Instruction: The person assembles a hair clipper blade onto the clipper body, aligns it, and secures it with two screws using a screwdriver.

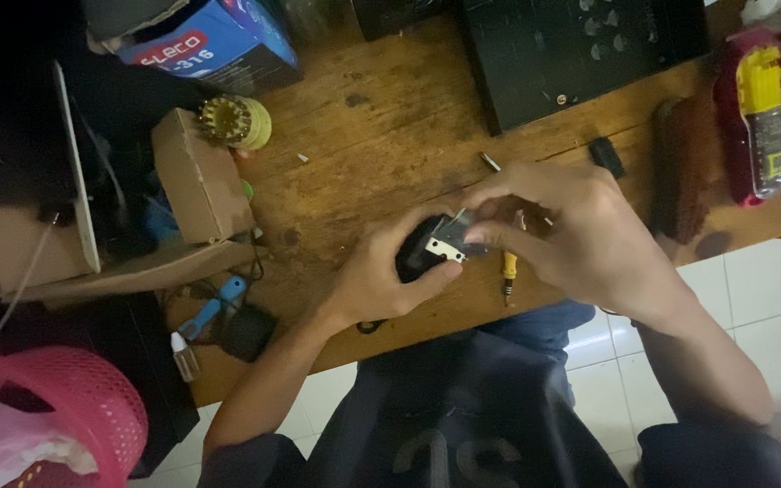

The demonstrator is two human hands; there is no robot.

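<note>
My left hand (pixel 381 276) grips a small black device (pixel 419 248) with a white and metal part on its front, held just above the wooden table (pixel 381 136). My right hand (pixel 571 230) pinches a small metal piece (pixel 458 221) at the top of that device with thumb and fingers. A yellow-handled screwdriver (pixel 508 271) lies on the table under my right hand, partly hidden by it.
A black case (pixel 580 54) sits at the back. At the right lie a brush (pixel 684 172) and a red and yellow bottle (pixel 761 117). Cardboard boxes (pixel 201 181), a yellow spool (pixel 237 122) and a blue box (pixel 214 45) crowd the left. A pink basket (pixel 74 407) stands lower left.
</note>
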